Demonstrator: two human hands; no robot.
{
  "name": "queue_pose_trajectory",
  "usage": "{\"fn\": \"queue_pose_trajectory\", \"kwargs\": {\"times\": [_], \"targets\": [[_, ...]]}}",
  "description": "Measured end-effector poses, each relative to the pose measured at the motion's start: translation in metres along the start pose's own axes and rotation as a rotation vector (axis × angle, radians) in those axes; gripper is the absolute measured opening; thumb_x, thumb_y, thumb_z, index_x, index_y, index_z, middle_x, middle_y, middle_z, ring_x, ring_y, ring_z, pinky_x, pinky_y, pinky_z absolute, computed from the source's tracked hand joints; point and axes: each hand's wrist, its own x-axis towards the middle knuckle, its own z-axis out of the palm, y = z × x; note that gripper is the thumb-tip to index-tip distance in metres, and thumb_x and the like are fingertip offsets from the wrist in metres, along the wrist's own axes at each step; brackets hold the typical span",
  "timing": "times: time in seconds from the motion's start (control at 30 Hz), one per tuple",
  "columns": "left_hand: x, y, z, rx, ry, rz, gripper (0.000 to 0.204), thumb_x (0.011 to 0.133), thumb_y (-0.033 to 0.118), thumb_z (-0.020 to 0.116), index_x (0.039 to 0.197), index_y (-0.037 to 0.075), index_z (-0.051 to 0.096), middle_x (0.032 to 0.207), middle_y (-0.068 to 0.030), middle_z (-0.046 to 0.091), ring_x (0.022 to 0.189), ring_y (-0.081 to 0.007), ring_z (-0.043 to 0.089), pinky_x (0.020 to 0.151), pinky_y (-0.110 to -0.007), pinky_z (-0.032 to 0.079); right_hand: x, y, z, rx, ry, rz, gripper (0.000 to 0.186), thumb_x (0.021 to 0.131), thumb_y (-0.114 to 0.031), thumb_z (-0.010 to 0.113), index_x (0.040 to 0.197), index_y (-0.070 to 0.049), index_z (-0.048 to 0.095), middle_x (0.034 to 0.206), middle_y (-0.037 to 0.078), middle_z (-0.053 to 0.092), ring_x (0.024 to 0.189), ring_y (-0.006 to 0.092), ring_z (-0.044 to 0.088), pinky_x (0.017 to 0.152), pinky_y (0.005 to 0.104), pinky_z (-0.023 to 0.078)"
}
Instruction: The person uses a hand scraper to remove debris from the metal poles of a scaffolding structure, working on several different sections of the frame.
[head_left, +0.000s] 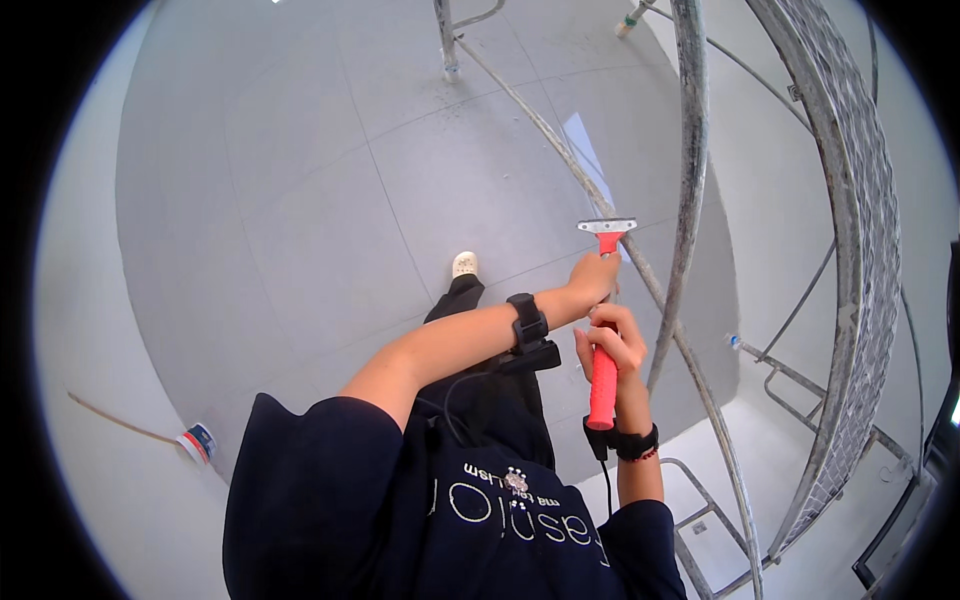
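Observation:
Both hands are on a long-handled scraper (pixel 602 390) with a red grip, a metal shaft and a red-and-silver blade head. My left hand (pixel 594 278) is closed around it just below the head. Nearer my body, my right hand (pixel 620 340) has its fingers curled around the upper end of the red grip. In the picture, the blade head overlaps a diagonal scaffold tube (pixel 560 148); whether they touch I cannot tell. The shaft between the hands is mostly hidden.
A metal scaffold frame (pixel 692 110) with a patterned platform (pixel 868 200) rises on the right. Scaffold feet stand on the grey tiled floor (pixel 290 200). A small white tub (pixel 198 442) and a thin stick (pixel 120 418) are at the lower left. My light shoe (pixel 465 264) shows ahead.

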Motion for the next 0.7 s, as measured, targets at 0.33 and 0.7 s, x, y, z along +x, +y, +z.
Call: {"fn": "queue_pose_trajectory", "kwargs": {"times": [0.33, 0.7], "targets": [[-0.033, 0.033, -0.018, -0.199, -0.095, -0.161, 0.028, 0.084, 0.033, 0.051, 0.086, 0.005, 0.051, 0.074, -0.0093, 0.060, 0.063, -0.0182, 0.059, 0.059, -0.029, 0.047, 0.003, -0.015, -0.049, -0.062, -0.011, 0.342, 0.019, 0.064, -0.015, 0.075, 0.077, -0.009, 0.062, 0.089, 0.009, 0.050, 0.079, 0.0221, 0.053, 0.067, 0.0305, 0.044], [-0.103, 0.035, -0.069, 0.536, -0.934, -0.161, 0.034, 0.087, 0.034, 0.049, 0.099, 0.003, 0.051, 0.085, -0.0129, 0.065, 0.069, -0.0178, 0.063, 0.060, -0.029, 0.047, 0.020, -0.021, -0.130, 0.530, 0.316, 0.386, 0.030, 0.082, -0.025, 0.051, 0.081, 0.005, 0.059, 0.084, 0.017, 0.048, 0.070, 0.0204, 0.055, 0.048, 0.0263, 0.052]]}}
